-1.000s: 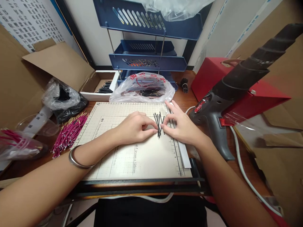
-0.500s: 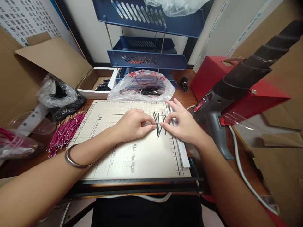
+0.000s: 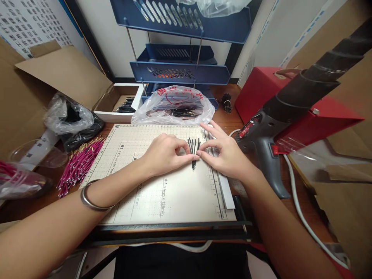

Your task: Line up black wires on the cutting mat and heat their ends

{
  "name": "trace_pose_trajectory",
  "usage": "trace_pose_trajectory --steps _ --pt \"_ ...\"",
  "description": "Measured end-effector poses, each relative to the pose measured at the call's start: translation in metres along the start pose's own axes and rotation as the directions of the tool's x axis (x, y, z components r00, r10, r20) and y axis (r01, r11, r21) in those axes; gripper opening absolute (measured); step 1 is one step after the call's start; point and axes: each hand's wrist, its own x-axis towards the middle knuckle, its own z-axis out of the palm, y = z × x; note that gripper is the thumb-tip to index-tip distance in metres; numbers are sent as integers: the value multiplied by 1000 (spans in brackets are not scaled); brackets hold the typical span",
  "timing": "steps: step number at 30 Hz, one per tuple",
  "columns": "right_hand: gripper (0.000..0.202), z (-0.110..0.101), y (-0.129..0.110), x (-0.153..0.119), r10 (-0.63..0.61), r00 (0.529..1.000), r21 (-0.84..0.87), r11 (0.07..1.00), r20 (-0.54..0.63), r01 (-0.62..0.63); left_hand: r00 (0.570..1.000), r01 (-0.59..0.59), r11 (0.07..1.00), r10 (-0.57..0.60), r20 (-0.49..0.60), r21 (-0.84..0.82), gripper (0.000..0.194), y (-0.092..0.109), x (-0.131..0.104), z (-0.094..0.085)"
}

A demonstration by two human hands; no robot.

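Observation:
Several short black wires [image 3: 193, 146] stand in a small fan, gathered at finger height, above the paper cutter board [image 3: 186, 193]. My left hand [image 3: 167, 154] is closed, its thumb and forefinger pinching the bunch from the left. From the right, my right hand [image 3: 222, 151] pinches at the same bunch with thumb and forefinger, its other fingers stretched away. The fingertips of both hands nearly meet at the wires. Where they grip, the middle of the bunch is partly hidden.
Magenta wires [image 3: 81, 162] lie left of the board. Behind it are a clear plastic bag [image 3: 174, 104] with black wires, an open cardboard box [image 3: 116, 95] and a blue rack [image 3: 180, 71]. On the right stand a heat gun [image 3: 269, 151] and a red box [image 3: 258, 85].
My right hand has moved slightly left, bringing the separate black wires against the bunch at my left hand. The wires now form one tighter fan.

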Motion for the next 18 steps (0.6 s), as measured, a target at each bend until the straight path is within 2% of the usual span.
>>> trace_pose_trajectory --steps 8,18 --pt "11 1 3 -1 -55 998 -14 998 -3 55 996 78 995 -76 46 -63 22 2 1 -2" --pt "8 2 3 0 -77 995 -101 992 -57 71 989 127 989 -120 82 -80 26 3 1 -6"
